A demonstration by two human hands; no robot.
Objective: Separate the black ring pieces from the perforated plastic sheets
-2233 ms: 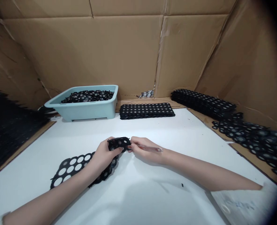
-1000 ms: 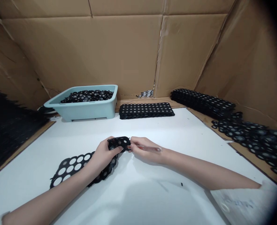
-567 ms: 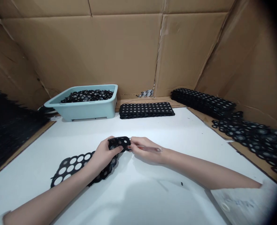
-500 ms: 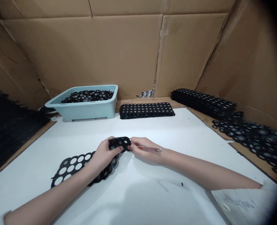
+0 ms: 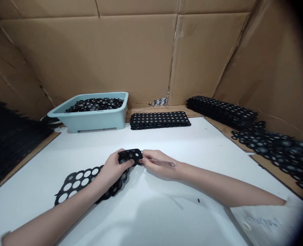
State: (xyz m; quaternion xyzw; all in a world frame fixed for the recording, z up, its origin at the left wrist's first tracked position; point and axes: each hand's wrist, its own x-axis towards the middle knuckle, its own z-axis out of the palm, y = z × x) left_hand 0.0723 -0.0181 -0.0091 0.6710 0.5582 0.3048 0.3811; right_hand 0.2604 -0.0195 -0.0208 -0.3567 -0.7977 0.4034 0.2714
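My left hand [image 5: 113,168] is closed on a black sheet with round holes [image 5: 76,184], pinching its raised, folded end, with the thumb on the near face. The rest of that sheet lies under my left wrist and out to the left on the white surface. At the raised end's right edge, my right hand [image 5: 154,163] is closed round a slim tool with a clear, pinkish handle [image 5: 168,164]. The handle points back toward the wrist. Its working tip is hidden by the fingers and the sheet edge, so I cannot tell its kind.
A light blue basin [image 5: 95,121] full of black ring pieces stands back left. Behind my hands lies a neat stack of black holed sheets [image 5: 160,120]. A taller stack [image 5: 220,111] and a loose ring pile [image 5: 277,147] line the right side. Cardboard walls [image 5: 136,58] enclose the table.
Both hands keep their hold, with the tool at the same edge of the sheet. The whole view has shifted very slightly; nothing else visibly differs.
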